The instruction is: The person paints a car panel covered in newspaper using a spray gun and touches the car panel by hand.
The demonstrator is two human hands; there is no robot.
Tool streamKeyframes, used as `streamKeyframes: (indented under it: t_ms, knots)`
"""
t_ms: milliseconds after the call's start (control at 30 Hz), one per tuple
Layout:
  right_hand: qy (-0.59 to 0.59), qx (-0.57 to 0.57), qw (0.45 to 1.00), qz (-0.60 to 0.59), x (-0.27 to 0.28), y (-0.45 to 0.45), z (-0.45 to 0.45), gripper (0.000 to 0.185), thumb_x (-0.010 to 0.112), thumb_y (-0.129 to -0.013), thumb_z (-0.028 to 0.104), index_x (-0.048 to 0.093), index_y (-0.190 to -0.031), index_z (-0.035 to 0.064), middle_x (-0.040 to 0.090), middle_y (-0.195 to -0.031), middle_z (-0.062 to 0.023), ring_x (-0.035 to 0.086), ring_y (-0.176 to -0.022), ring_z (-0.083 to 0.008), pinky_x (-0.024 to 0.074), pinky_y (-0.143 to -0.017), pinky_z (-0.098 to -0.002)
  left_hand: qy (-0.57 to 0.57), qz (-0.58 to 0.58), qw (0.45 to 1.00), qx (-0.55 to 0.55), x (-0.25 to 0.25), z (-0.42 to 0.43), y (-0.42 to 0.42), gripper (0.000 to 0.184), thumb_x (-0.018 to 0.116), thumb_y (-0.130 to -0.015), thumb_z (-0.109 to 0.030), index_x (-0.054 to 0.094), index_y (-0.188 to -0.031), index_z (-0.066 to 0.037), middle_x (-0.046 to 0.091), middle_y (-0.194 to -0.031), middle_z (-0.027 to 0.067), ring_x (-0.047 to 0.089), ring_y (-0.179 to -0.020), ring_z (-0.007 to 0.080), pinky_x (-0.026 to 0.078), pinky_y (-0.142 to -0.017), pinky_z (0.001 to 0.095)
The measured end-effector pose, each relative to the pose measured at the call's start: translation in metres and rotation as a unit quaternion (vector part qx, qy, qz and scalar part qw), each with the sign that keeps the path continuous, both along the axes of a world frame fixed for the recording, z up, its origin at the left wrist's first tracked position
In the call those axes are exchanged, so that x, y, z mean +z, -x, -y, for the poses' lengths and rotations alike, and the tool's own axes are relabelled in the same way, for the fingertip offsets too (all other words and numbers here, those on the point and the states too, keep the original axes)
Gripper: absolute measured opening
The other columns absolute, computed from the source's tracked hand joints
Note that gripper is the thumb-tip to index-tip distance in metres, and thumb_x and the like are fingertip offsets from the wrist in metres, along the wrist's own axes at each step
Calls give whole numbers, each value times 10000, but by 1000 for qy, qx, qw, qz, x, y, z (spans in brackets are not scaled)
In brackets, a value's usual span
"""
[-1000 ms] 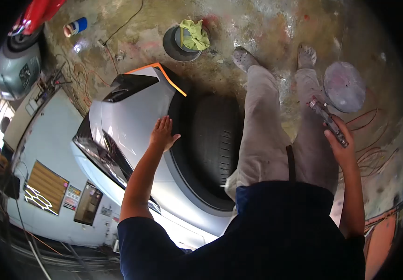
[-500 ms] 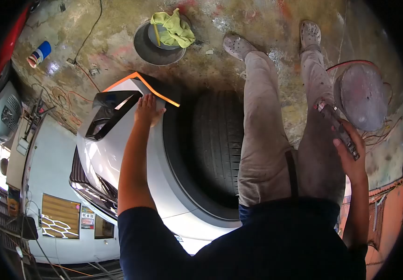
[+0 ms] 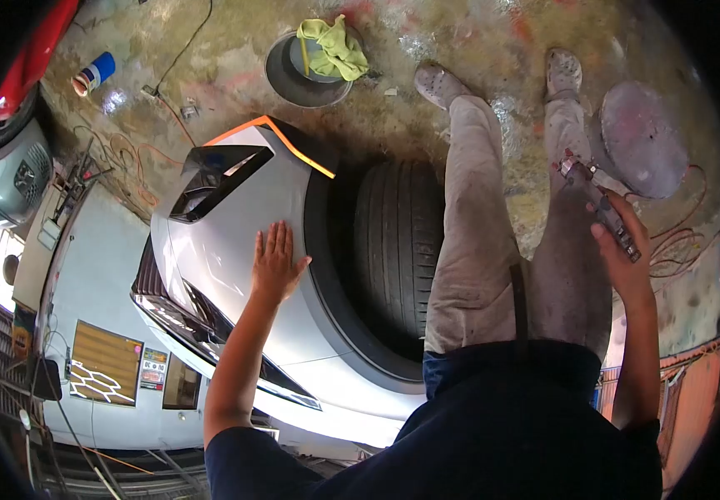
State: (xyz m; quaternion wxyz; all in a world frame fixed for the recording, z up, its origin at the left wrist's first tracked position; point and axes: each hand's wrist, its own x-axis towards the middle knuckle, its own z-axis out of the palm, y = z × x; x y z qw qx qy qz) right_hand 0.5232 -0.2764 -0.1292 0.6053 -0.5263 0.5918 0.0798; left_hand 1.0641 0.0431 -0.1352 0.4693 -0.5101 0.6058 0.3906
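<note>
My left hand [image 3: 275, 262] lies flat on the silver body panel [image 3: 218, 250] of a car, fingers stretched out and thumb apart. The panel curves round the black wheel-arch trim [image 3: 321, 287], just right of the hand. Inside the arch shows the dark tire [image 3: 389, 242]. Orange tape [image 3: 297, 150] runs along the panel's far edge, beyond my fingers. My right hand [image 3: 628, 250] is closed round a dark hand tool with a metallic head [image 3: 608, 215], held over my right leg. The head points away from me; its exact kind is unclear.
On the floor stands a grey bucket [image 3: 285, 83] with a yellow-green cloth [image 3: 335, 52] over it. A round, paint-marked stool [image 3: 645, 140] is at the right, near coiled hoses [image 3: 678, 250]. A blue-and-white can [image 3: 95, 73] lies at the upper left. Another car [image 3: 14, 183] is farther left.
My left hand has slid back toward me along the panel, away from the orange tape. The right hand keeps its grip on the tool. The view has shifted slightly.
</note>
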Motion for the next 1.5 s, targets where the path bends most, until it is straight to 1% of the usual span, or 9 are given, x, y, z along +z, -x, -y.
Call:
streamKeyframes:
  t_ms: [300, 533, 700, 833, 1033, 1133, 1233, 1333, 1500]
  knots:
    - [-54, -58, 996, -44, -9, 13, -17, 515, 738, -943, 155, 565, -1395, -22, 698, -1223, -150, 660, -1126, -208, 479, -1009, -336, -100, 68, 992, -32, -129, 26, -13, 813, 307, -1055, -612, 238, -1627, -38, 196, -1716, 111, 111, -1598, 272, 68, -1288, 500]
    - [-19, -20, 998, -59, 0, 12, -17, 492, 740, -935, 146, 589, -1373, -18, 698, -1244, -155, 659, -1140, -213, 478, -1014, -339, -119, 93, 986, -68, -198, 25, -41, 740, 282, -1077, -545, 181, -1652, -92, 150, -1730, 94, 30, -1609, 268, 69, -1282, 527]
    - [-3, 7, 999, -33, 2, 16, -18, 480, 733, -932, 133, 596, -1368, -14, 690, -1266, -157, 642, -1172, -203, 468, -1027, -335, -8, 208, 975, -83, -216, 32, -82, 688, 377, -1066, -464, 271, -1627, -80, 205, -1718, 92, 93, -1601, 283, 92, -1278, 517]
    - [-60, -58, 995, -56, -1, 16, -27, 480, 746, -917, 115, 607, -1359, -9, 685, -1281, -152, 633, -1195, -206, 461, -1043, -335, 142, 227, 963, -41, -202, 50, -110, 726, 494, -1024, -496, 357, -1591, -64, 284, -1689, 119, 186, -1577, 325, 158, -1266, 502]
    - [-22, -48, 999, -1, 13, -2, -30, 453, 789, -902, 160, 651, -1304, 2, 699, -1270, -173, 668, -1184, -269, 505, -1017, -377, 15, 217, 976, -15, -166, 31, -58, 893, 423, -988, -679, 265, -1632, -80, 189, -1719, 132, 85, -1601, 311, 55, -1277, 516]
    - [50, 74, 996, -2, 32, 11, -30, 477, 813, -883, 193, 659, -1299, 18, 703, -1247, -202, 687, -1150, -322, 520, -999, -393, -14, 208, 978, 14, -131, 33, -41, 956, 415, -970, -718, 201, -1648, -78, 103, -1735, 134, -7, -1607, 301, 5, -1276, 525]
    - [76, 97, 991, 42, 51, 7, -15, 502, 824, -871, 247, 666, -1296, 30, 701, -1241, -216, 691, -1135, -352, 530, -987, -399, -61, 207, 976, 25, -86, 31, -30, 1005, 402, -956, -752, 131, -1661, -89, 58, -1742, 125, -61, -1608, 284, -38, -1272, 526]
    - [90, 108, 990, 15, 78, 11, -7, 508, 810, -883, 285, 667, -1302, 37, 699, -1256, -205, 689, -1147, -343, 529, -984, -395, -81, 195, 977, 22, -32, 42, -11, 1033, 416, -945, -766, 128, -1659, -76, 60, -1738, 147, -49, -1606, 308, -12, -1274, 529]
    - [138, 93, 983, 73, 136, 31, 17, 502, 778, -910, 276, 650, -1327, 27, 669, -1313, -222, 651, -1212, -368, 504, -1025, -408, 27, 165, 970, 177, 50, 62, 65, 1047, 468, -933, -758, 175, -1645, -47, 131, -1718, 194, 68, -1595, 375, 104, -1272, 541]
